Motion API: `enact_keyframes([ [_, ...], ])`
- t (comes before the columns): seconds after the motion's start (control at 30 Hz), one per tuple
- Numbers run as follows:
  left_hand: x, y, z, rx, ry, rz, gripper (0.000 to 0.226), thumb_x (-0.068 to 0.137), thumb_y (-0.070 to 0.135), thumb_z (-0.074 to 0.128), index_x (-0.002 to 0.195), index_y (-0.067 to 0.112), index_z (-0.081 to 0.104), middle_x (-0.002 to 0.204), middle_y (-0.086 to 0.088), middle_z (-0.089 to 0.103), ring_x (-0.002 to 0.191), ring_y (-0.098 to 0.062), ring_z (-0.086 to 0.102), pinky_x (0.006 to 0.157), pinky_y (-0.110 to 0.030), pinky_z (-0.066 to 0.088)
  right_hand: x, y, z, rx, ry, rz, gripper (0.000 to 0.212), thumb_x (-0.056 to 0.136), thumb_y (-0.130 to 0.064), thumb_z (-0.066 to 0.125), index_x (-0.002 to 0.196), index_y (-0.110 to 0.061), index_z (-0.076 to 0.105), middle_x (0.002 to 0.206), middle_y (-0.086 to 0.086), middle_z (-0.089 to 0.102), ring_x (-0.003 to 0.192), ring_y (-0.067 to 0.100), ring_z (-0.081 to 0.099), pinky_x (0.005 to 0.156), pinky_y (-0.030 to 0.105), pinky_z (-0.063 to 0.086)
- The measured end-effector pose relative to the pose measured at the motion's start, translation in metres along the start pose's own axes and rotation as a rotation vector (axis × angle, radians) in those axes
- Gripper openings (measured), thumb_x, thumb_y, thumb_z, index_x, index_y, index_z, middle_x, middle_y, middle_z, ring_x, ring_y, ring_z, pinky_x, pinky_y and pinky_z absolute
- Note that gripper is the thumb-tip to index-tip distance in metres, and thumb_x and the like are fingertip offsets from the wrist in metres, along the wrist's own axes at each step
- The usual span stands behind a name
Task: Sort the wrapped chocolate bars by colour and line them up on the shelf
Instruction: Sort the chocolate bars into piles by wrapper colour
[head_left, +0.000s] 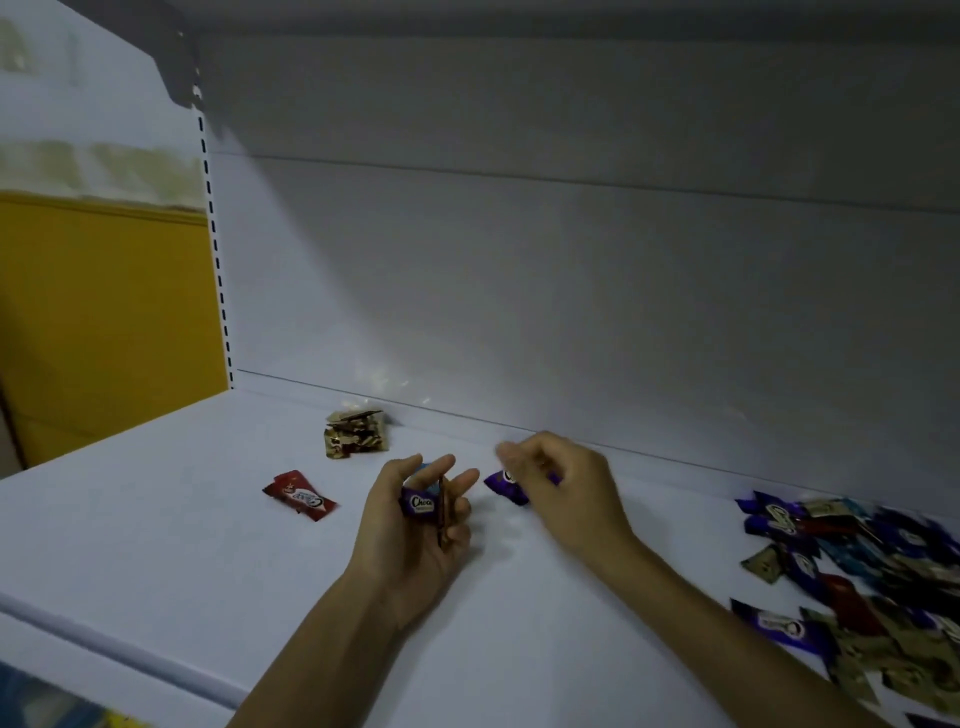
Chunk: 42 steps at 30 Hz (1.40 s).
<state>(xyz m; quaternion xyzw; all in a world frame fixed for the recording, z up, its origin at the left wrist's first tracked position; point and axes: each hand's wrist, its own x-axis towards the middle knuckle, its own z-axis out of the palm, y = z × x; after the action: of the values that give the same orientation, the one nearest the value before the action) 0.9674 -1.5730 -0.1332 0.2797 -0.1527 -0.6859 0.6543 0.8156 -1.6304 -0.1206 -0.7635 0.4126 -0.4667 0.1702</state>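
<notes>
— While the left hand (415, 525) is gripping a purple bar (422, 503) reading "Choc", where is the other bar (503, 486) lying?
— On the shelf (156, 545), under the right hand (561, 488); blur is hiding whether those fingers are pinching it.

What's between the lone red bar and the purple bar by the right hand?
The left hand, gripping a small stack of bars, per the head view.

My left grip (415, 525) is palm-up, fingers curled round bars (420, 503). My right grip (558, 480) is palm-down, fingers bent, blurred; both forearms (322, 623) reach forward.
</notes>
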Motion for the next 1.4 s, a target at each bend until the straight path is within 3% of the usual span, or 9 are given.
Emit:
enact_keyframes([
  [0.13,-0.004,0.003,0.003,-0.146,-0.039,0.063,0.028,0.071,0.018,0.059,0.096,0.007,0.063,0.086,-0.012,0.061,0.078,-0.017,0.058,0.080,-0.025,0.049,-0.019,-0.030,0.033,-0.148,-0.064,-0.235,0.034,0.077,-0.061,0.055,0.087,-0.030,0.061,0.089,-0.017,0.058,0.089,0.000,0.052,0.079,0.023,0.043],
  [0.27,-0.006,0.007,-0.001,-0.213,0.068,0.138,0.031,0.090,0.014,0.045,0.116,0.004,0.059,0.118,-0.018,0.060,0.113,-0.027,0.057,0.109,-0.038,0.038,-0.021,-0.033,0.049,-0.218,-0.162,-0.207,0.026,0.085,-0.036,0.062,0.108,-0.024,0.064,0.110,-0.011,0.052,0.105,0.008,0.046,0.092,0.027,0.039],
  [0.47,-0.019,0.024,-0.013,-0.090,0.049,0.184,0.044,0.082,0.006,0.037,0.123,0.003,0.055,0.119,-0.024,0.064,0.110,-0.037,0.062,0.078,-0.044,0.055,-0.003,-0.037,0.056,0.158,-0.221,0.099,0.006,0.085,-0.013,0.066,0.085,-0.016,0.072,0.097,-0.007,0.062,0.092,0.002,0.057,0.072,0.006,0.041],
  [0.6,-0.027,0.052,-0.027,0.368,0.120,0.303,0.039,0.092,0.006,0.032,0.121,0.009,0.059,0.114,-0.015,0.068,0.103,-0.028,0.065,0.076,-0.033,0.053,0.016,-0.044,0.068,0.436,-0.248,0.319,0.018,0.090,-0.011,0.057,0.077,-0.018,0.067,0.064,-0.010,0.068,0.059,-0.004,0.060,0.053,0.009,0.045],
  [0.7,-0.036,0.079,-0.055,0.695,0.239,0.439,0.030,0.100,0.013,0.036,0.112,0.018,0.064,0.103,-0.008,0.072,0.088,-0.020,0.067,0.066,-0.025,0.051,0.033,-0.047,0.079,0.467,-0.236,0.336,0.016,0.089,-0.008,0.058,0.078,-0.016,0.067,0.061,-0.009,0.068,0.056,-0.001,0.061,0.053,0.013,0.047],
  [0.87,-0.048,0.104,-0.086,0.323,0.268,0.437,0.026,0.092,0.023,0.050,0.109,0.016,0.069,0.089,-0.009,0.074,0.062,-0.015,0.054,0.056,-0.026,0.040,0.072,-0.047,0.116,0.208,-0.146,0.245,0.014,0.087,-0.014,0.063,0.076,-0.022,0.068,0.077,-0.005,0.069,0.074,0.013,0.065,0.069,0.029,0.053],
  [1.1,-0.041,0.107,-0.094,0.172,0.160,0.373,0.041,0.096,0.036,0.039,0.109,0.014,0.071,0.085,-0.015,0.068,0.063,-0.018,0.051,0.050,-0.026,0.042,0.123,-0.043,0.170,-0.677,-0.080,-0.351,0.020,0.099,-0.021,0.045,0.099,-0.020,0.065,0.081,-0.002,0.069,0.070,0.019,0.058,0.080,0.028,0.033],
  [1.27,-0.038,0.109,-0.100,0.173,0.103,0.364,0.045,0.094,0.043,0.040,0.107,0.014,0.071,0.085,-0.015,0.068,0.060,-0.016,0.054,0.047,-0.026,0.046,0.115,-0.038,0.189,-0.672,-0.299,-0.186,0.021,0.096,-0.025,0.043,0.085,-0.016,0.060,0.090,0.004,0.068,0.086,0.025,0.060,0.085,0.033,0.036],
  [1.4,-0.042,0.109,-0.098,0.195,0.074,0.365,0.054,0.082,0.053,0.047,0.110,0.013,0.069,0.085,-0.015,0.069,0.061,-0.016,0.056,0.049,-0.025,0.049,0.102,-0.057,0.174,-0.401,-0.249,-0.200,0.023,0.096,-0.034,0.048,0.104,-0.020,0.065,0.104,-0.003,0.066,0.098,0.017,0.058,0.094,0.036,0.041],
])
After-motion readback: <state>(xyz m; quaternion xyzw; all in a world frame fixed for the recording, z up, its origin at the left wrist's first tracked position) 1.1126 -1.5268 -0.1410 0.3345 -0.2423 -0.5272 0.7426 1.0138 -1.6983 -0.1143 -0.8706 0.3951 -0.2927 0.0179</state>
